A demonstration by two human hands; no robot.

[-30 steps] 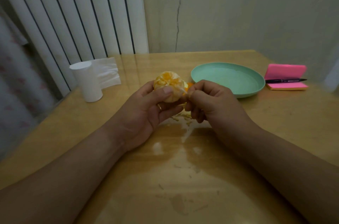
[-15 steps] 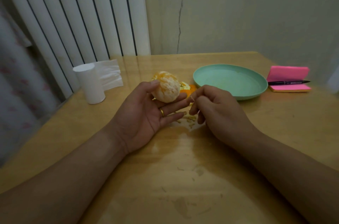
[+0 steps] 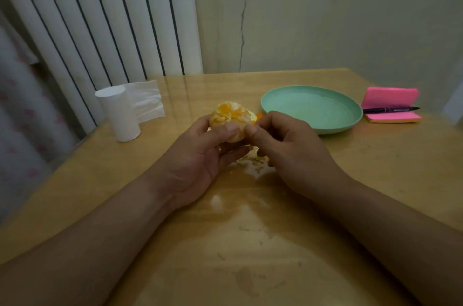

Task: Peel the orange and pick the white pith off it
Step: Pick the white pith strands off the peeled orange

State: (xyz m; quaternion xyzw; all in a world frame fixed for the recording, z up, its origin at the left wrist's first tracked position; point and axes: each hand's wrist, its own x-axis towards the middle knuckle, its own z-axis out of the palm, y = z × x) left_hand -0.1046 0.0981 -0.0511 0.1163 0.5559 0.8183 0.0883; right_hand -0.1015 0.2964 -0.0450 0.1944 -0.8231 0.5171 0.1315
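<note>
Orange (image 3: pixel 230 117), peeled and streaked with pith, sits in the left hand (image 3: pixel 200 155), thumb across its near face and fingers curled under it; its underside is hidden. The right hand (image 3: pixel 288 147) meets it from the side, thumb and forefinger pinched at its surface, though whether they grip pith is too small to tell. Below the hands, pale scraps (image 3: pixel 253 160) litter the table (image 3: pixel 225 243). Beyond the right hand lies a green plate (image 3: pixel 313 127); a peel piece (image 3: pixel 258 116) peeks out behind the fruit.

A home, by the look of it. A glossy wooden table (image 3: pixel 375 170) sits in a corner, against a white radiator (image 3: pixel 100 29) and a cracked wall (image 3: pixel 325 17)
</note>
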